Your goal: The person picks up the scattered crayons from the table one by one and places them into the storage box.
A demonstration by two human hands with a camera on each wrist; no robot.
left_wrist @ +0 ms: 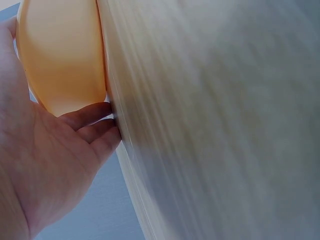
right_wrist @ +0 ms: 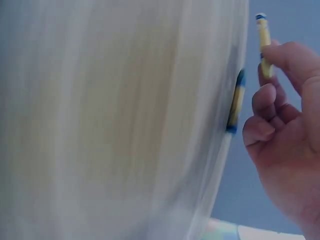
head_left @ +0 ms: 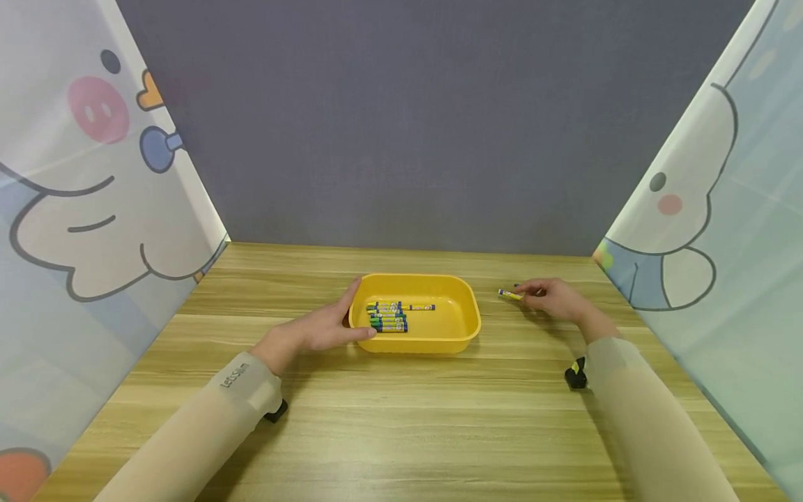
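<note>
A yellow plastic basket (head_left: pixel 439 345) stands on the table, with several crayons (head_left: pixel 389 317) in blue-and-yellow wrappers lying mostly in its left part. At its left end rests my left hand (head_left: pixel 323 326), the thumb along the near rim and the fingers stretched along the outside. To the right of the basket, my right hand (head_left: pixel 552 298) pinches a yellow crayon (head_left: pixel 510 295) between thumb and fingers, above the tabletop. Below that hand, in the right wrist view, a dark blue-tipped crayon (right_wrist: pixel 236 104) lies on the table; the hand mostly hides it in the head view.
The wood-grain table (head_left: pixel 401 418) meets a dark grey panel (head_left: pixel 401 125) at the back. Cartoon-printed curtains stand at the left (head_left: pixel 94 174) and right (head_left: pixel 709 174) sides. A black wrist device (head_left: pixel 576 374) hangs under the right sleeve.
</note>
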